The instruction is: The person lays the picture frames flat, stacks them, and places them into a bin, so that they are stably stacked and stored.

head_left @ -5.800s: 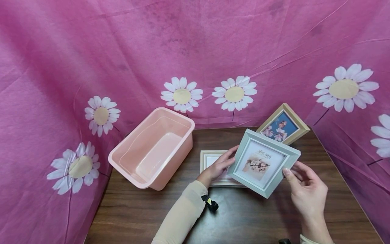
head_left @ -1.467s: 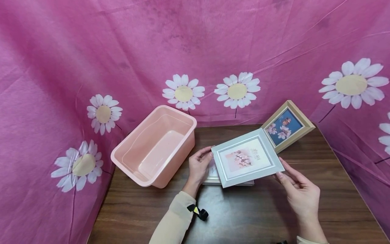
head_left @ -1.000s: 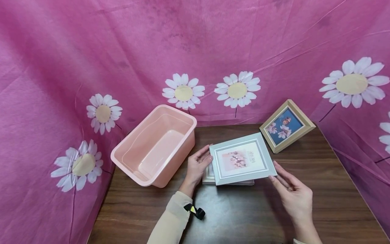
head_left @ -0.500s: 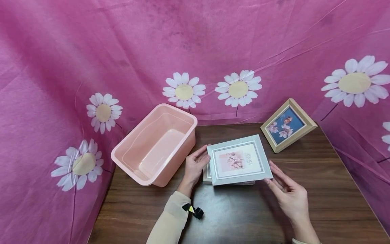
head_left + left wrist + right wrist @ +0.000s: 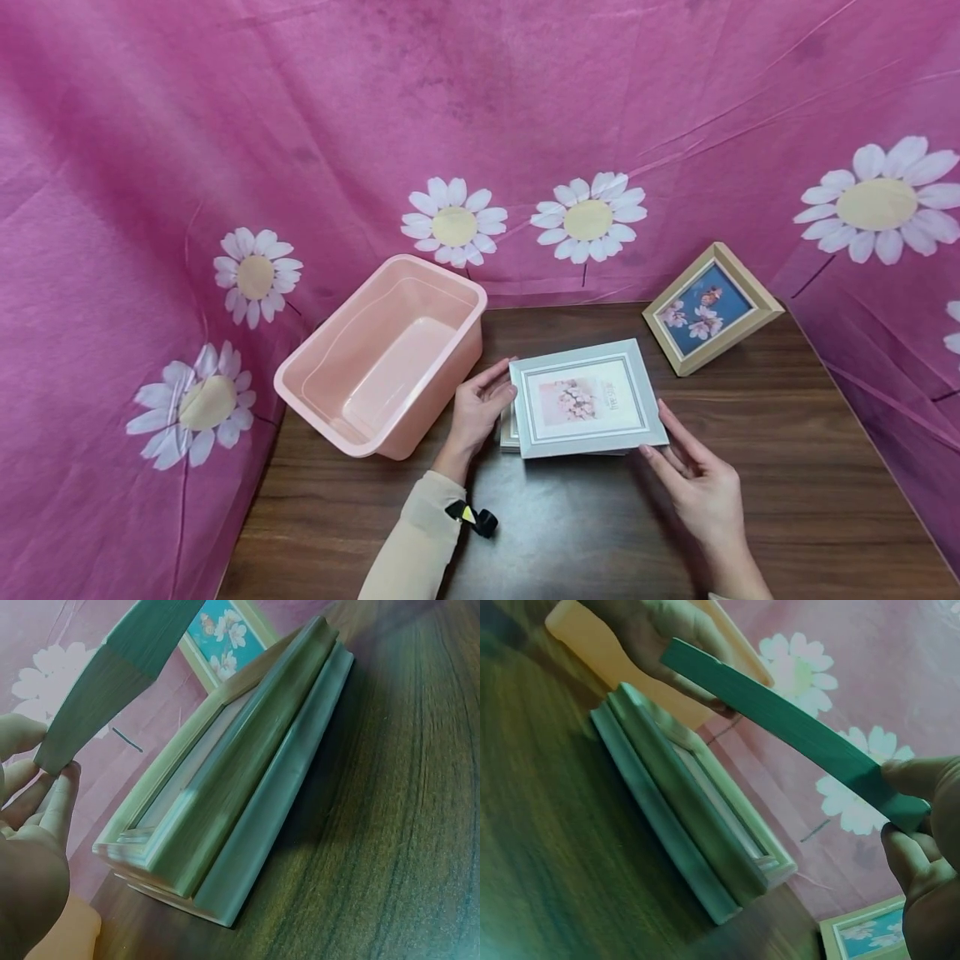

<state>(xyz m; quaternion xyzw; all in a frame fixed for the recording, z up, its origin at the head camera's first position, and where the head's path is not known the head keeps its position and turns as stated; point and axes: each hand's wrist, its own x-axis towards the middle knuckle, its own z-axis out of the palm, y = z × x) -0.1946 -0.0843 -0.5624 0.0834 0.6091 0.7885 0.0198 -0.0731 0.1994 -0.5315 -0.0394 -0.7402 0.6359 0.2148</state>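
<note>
Both hands hold a pale grey-blue picture frame (image 5: 649, 383) with a pink blossom print, face up and tilted slightly. My left hand (image 5: 476, 412) pinches its left edge between thumb and fingers. At the lower right corner, my right hand (image 5: 701, 487) grips it the same way. Below it lies a stack of picture frames (image 5: 510, 435), mostly covered in the head view. Both wrist views show a gap between the held frame (image 5: 780, 724) and the stack (image 5: 247, 795), which has a cream frame over a pale greenish one.
A wood-coloured picture frame (image 5: 735, 329) with a blue blossom picture stands tilted at the back right. To the left is a pink plastic basin (image 5: 450, 392) with nothing in it. Pink cloth (image 5: 495, 100) with daisies surrounds the brown wooden table (image 5: 570, 533).
The held frame, earlier raised more upright at the right, has turned so its lettering lies at the right. It has come left and down over the stack, both hands still holding it.
</note>
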